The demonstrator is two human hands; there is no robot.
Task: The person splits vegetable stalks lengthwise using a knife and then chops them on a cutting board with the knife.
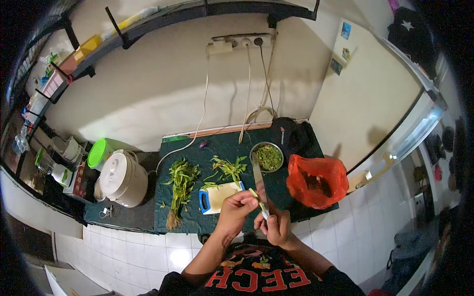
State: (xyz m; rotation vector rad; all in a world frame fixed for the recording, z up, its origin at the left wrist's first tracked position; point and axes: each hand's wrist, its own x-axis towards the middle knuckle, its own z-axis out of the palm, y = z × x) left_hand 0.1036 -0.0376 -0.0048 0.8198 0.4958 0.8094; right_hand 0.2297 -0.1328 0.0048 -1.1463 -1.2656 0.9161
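Clock bearings are read from the two hands, 12 toward the wall.

Left hand (236,209): raised near the table's front edge. Thumb and forefinger pinch a slim pale-green plant stalk (254,193); the remaining fingers are bent, their exact set partly hidden. The stalk is held in the air just to the right of the board, its lower end pointing toward 5 o'clock, close to the right hand.

Right hand (278,228): fingers closed around the pale handle of a long knife with a broad metal blade (258,178). Blade points toward 12, its tip overlapping the bowl's near-left rim in view. The stalk lies alongside the blade's base; contact cannot be told.

Surroundings, on a dark green cloth (195,225):
- 10 o'clock, near: white rectangular cutting board with a blue handle end (221,195).
- 11 o'clock: loose heap of green leaves and stems (229,167), partly overlapping the board's far edge; beyond it, a small purple bulb (203,143).
- Between 9 and 10: long leafy green bunch with brown roots (180,186), roots nearest the person.
- 12 o'clock: round metal bowl (282,157) containing chopped greens (269,156).
- 2 o'clock: open red plastic bag (298,189); dark contents unidentifiable.
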